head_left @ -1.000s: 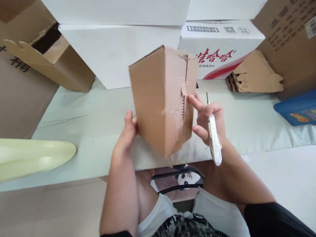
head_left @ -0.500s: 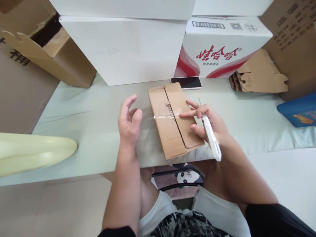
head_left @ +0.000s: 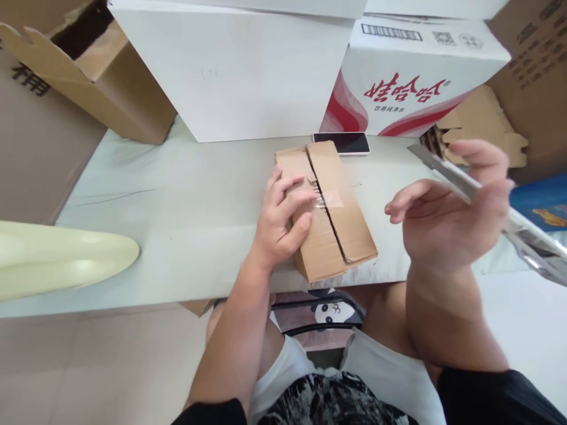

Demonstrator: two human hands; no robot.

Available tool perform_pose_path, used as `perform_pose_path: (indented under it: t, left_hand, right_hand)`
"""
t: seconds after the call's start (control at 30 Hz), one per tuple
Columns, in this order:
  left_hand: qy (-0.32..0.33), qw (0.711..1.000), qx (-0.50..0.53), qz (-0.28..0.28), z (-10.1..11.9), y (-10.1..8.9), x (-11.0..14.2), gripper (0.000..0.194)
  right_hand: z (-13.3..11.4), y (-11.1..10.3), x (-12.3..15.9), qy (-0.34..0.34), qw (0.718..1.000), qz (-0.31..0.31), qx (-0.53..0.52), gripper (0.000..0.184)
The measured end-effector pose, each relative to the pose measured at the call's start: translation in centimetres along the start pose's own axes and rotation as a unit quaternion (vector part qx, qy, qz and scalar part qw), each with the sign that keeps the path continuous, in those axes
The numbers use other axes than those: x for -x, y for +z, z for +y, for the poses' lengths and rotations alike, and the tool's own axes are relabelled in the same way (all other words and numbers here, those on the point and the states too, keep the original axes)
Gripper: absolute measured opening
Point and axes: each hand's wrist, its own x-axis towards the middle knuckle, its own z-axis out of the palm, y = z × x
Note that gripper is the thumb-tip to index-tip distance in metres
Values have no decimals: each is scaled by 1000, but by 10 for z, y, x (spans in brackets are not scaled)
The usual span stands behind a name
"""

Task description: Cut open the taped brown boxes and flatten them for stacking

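Note:
A small brown cardboard box (head_left: pixel 354 227) lies slightly turned near the table's front edge, with a dark seam running along its top. Clear tape (head_left: pixel 333 199) crosses that seam near the middle. My left hand (head_left: pixel 283 215) lies on the box's left flap, fingers stretched toward the tape and the seam. Raised to the right of the box, my right hand (head_left: pixel 452 212) holds a utility knife (head_left: pixel 460 183) between thumb and fingers. Its blade sticks out, pointing up and left, away from the box.
Behind the box lie a phone (head_left: pixel 343 143), a large white carton (head_left: pixel 248 77) and a red-and-white water carton (head_left: pixel 411 77). Folded cardboard (head_left: pixel 487 127) and a blue package (head_left: pixel 540 200) are at the right. A pale yellow curved object (head_left: pixel 66 260) juts in from the left.
My left hand has moved right and down onto the box. My right hand has lifted off the box to the right, turning the knife so that its blade points up-left.

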Motion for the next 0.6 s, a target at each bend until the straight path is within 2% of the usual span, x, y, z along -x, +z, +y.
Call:
perform_pose_path:
  t: [0.13, 0.27, 0.37, 0.6]
  left_hand:
    - [2, 1000, -15, -16, 8, 9, 1, 30]
    - [16, 1000, -10, -1, 12, 15, 1, 31]
    - [18, 1000, -8, 3, 11, 16, 1, 32]
    - [16, 1000, -13, 0, 9, 13, 1, 31]
  right_hand:
    - [-11, 8, 8, 41, 997, -62, 38, 35]
    - [-6, 12, 18, 59, 970, -142, 190, 16]
    - [-2, 14, 19, 37, 952, -152, 262, 10]
    - [-2, 23, 14, -39, 920, -151, 360, 9]
